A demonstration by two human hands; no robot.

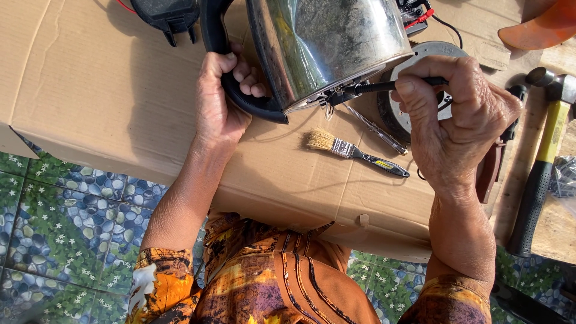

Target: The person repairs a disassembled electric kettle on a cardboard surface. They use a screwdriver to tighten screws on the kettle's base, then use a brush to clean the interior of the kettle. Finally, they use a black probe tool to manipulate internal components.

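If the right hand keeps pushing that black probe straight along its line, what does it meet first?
The right hand points the black probe leftward, and its tip is already at the bottom rim of the steel kettle. Going on, it would likely press into the kettle's base, near the black handle gripped by the left hand.

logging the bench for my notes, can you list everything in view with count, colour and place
kettle: 1, steel with black handle, top centre on cardboard
probe tool: 1, black, at kettle base
screwdriver: 1, clear-handled, under kettle
paintbrush: 1, black handle, centre
round base: 1, grey, behind right hand
hammer: 1, yellow and black, right edge
cardboard: 1, brown, over tiled floor
left hand: grips kettle handle
right hand: holds probe tool
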